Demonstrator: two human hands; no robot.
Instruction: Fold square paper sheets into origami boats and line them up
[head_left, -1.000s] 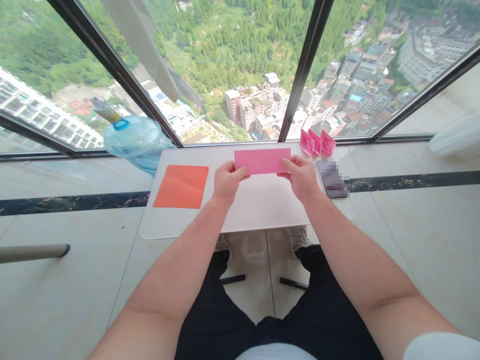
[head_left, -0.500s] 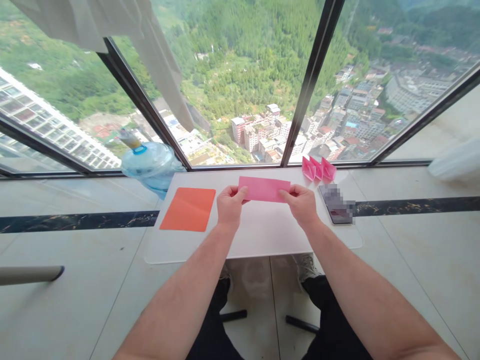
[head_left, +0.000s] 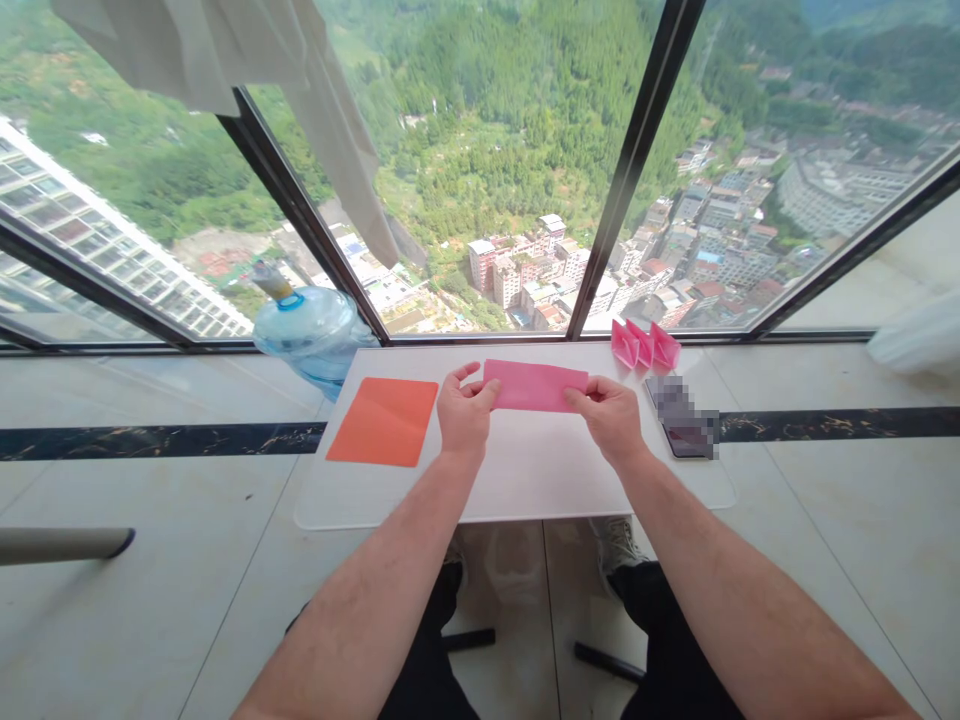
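A pink strip of folded paper is held level above the white table. My left hand pinches its left end with the thumb on the near face, some fingers lifted behind. At the other end my right hand grips the strip between thumb and fingers. Flat on the table at the left lies orange paper. Several pink folded paper pieces stand at the table's far right edge. Whether the held strip has further layers is hidden.
A phone-like dark device, partly blurred out, lies on the table's right side. Behind the table's left corner stands a blue water jug. Large windows with dark frames rise beyond the table. A rounded pole is at the lower left.
The view has shifted slightly, moving everything a little right and down. Some fingers of my left hand have lifted away from the strip's back. Both hands still hold the pink paper.
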